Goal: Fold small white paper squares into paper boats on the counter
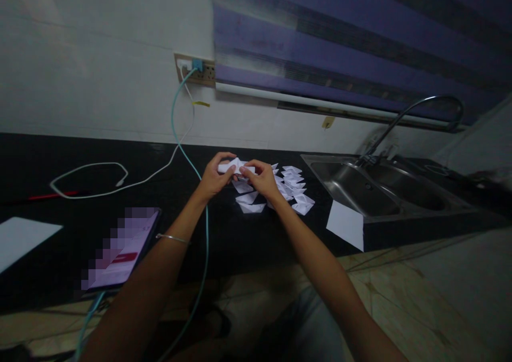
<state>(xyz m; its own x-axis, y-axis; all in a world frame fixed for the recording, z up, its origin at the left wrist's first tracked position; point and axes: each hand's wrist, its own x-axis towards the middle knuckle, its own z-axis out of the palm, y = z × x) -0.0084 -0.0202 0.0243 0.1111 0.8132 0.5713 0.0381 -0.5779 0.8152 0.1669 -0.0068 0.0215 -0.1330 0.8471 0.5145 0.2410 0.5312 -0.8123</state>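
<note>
Between my two hands is a white folded paper boat (237,166), its peaked middle pointing up. My left hand (218,176) pinches its left end with thumb and fingers. At the other end, my right hand (259,176) grips the paper the same way, thumb on the near face. Just beyond and below my hands, several finished-looking paper boats (303,204) lie grouped on the black counter (240,239). One of these boats (252,208) sits apart at the near left of the group; my right wrist hides some of the others.
A double steel sink (360,191) with a curved faucet is at right, a white sheet (346,225) lying by its corner. A tablet (124,250) and another sheet (24,236) are at left. A teal cable (207,228) crosses the counter from the wall socket (206,73).
</note>
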